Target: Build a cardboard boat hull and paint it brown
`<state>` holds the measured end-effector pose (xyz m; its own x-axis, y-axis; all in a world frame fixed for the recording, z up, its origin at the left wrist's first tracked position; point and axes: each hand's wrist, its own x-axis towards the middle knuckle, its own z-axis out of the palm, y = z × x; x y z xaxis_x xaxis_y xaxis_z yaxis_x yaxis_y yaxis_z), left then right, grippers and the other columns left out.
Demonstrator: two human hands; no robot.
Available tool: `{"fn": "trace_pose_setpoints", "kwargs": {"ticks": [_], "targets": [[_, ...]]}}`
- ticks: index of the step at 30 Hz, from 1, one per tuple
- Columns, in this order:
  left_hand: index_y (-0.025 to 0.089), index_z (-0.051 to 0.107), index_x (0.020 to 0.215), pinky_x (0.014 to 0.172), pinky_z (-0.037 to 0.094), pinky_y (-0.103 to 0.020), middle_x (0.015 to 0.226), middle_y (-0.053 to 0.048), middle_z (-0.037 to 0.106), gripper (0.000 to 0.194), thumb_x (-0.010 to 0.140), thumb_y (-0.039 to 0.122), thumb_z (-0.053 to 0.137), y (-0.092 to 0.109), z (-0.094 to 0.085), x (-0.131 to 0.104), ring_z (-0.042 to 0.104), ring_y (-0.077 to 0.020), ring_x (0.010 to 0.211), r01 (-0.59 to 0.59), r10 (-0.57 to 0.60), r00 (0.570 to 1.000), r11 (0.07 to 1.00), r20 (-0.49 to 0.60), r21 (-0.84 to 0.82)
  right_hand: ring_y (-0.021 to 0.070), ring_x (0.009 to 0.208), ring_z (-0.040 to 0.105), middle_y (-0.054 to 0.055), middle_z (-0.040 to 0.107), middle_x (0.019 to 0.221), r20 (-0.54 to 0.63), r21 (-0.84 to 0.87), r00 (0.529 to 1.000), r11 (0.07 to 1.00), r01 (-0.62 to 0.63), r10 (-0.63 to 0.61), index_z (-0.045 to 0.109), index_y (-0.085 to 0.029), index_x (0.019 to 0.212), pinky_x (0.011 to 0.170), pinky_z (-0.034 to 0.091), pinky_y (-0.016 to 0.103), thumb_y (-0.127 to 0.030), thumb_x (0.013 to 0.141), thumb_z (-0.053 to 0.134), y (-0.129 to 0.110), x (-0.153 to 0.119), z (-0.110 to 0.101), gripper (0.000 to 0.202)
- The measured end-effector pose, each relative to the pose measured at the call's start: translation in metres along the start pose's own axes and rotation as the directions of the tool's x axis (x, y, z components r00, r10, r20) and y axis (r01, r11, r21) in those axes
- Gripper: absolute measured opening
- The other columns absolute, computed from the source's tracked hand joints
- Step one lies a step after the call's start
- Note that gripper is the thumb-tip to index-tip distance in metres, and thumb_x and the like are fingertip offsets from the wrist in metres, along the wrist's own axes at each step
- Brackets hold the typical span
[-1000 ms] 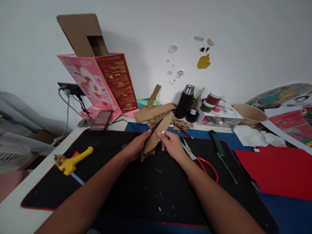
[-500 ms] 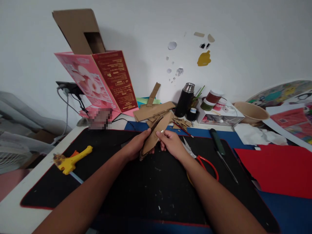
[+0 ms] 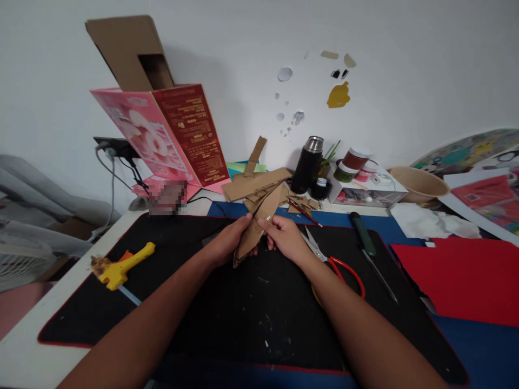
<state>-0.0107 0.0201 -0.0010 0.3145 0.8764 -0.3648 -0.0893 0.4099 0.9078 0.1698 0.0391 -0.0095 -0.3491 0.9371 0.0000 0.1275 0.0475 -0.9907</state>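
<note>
Between my hands, above the black mat (image 3: 243, 324), is a long, pointed cut piece of brown cardboard (image 3: 250, 237), with what look like layered edges. It slants, its tip up and to the right. My left hand (image 3: 227, 239) grips its left edge, thumb on the upper face. From the right, my right hand (image 3: 281, 235) pinches it, thumb on the face near a small whitish spot. The fingers beneath are partly hidden. Close to my right wrist lie scissors (image 3: 324, 256) with red handles, blades apart, partly covered by my forearm.
A yellow glue gun (image 3: 125, 265) lies at left on the mat, a green-handled pointed tool (image 3: 365, 237) at right. Behind are cardboard scraps (image 3: 259, 183), a black thermos (image 3: 307, 167), paint jars (image 3: 352, 165) and a pink box (image 3: 150, 135). Red sheet (image 3: 466, 281) lies far right.
The cardboard has turned slightly in my hands, and its dark gap along the left edge shows less. Both hands stay in nearly the same place, still holding it.
</note>
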Motion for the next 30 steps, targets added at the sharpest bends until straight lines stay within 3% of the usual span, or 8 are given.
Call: {"fn": "trace_pose_setpoints", "kwargs": {"ticks": [9, 14, 18, 30], "targets": [[0.019, 0.062, 0.087, 0.050, 0.047, -0.027, 0.062, -0.006, 0.070, 0.051, 0.096, 0.068, 0.053, 0.000, 0.004, -0.001, 0.064, -0.0180, 0.051, -0.068, 0.068, 0.998, 0.998, 0.007, 0.011, 0.0133, 0.040, 0.052, -0.005, 0.055, 0.047, -0.012, 0.019, 1.000, 1.000, -0.013, 0.013, 0.054, -0.023, 0.070, 0.043, 0.036, 0.024, -0.078, 0.084, 0.066, 0.002, -0.001, 0.004, 0.058], [0.020, 0.058, 0.095, 0.048, 0.047, -0.027, 0.060, -0.002, 0.068, 0.043, 0.095, 0.063, 0.057, -0.004, 0.006, 0.001, 0.062, -0.0179, 0.049, -0.129, 0.130, 0.986, 0.991, -0.100, 0.016, 0.0120, 0.041, 0.052, -0.006, 0.056, 0.051, -0.013, 0.070, 1.000, 0.998, -0.005, 0.006, 0.052, -0.024, 0.073, 0.042, 0.037, 0.023, -0.076, 0.085, 0.066, 0.001, -0.002, 0.008, 0.055], [0.020, 0.059, 0.095, 0.046, 0.045, -0.027, 0.058, 0.000, 0.066, 0.047, 0.093, 0.067, 0.057, -0.006, 0.006, 0.003, 0.060, -0.0174, 0.046, -0.133, 0.131, 0.982, 0.991, -0.139, -0.001, 0.0113, 0.041, 0.052, -0.007, 0.057, 0.052, 0.002, 0.099, 1.000, 0.995, -0.003, 0.003, 0.055, -0.023, 0.078, 0.041, 0.037, 0.022, -0.071, 0.086, 0.067, 0.000, -0.003, 0.010, 0.050], [0.018, 0.064, 0.084, 0.049, 0.046, -0.026, 0.060, -0.006, 0.068, 0.056, 0.094, 0.071, 0.053, -0.005, 0.003, 0.003, 0.061, -0.0169, 0.049, -0.103, 0.099, 0.988, 0.994, -0.119, -0.028, 0.0108, 0.040, 0.052, -0.006, 0.058, 0.051, 0.028, 0.086, 0.999, 0.996, -0.026, 0.024, 0.055, -0.023, 0.075, 0.041, 0.037, 0.021, -0.067, 0.088, 0.067, 0.000, -0.002, 0.010, 0.047]]}}
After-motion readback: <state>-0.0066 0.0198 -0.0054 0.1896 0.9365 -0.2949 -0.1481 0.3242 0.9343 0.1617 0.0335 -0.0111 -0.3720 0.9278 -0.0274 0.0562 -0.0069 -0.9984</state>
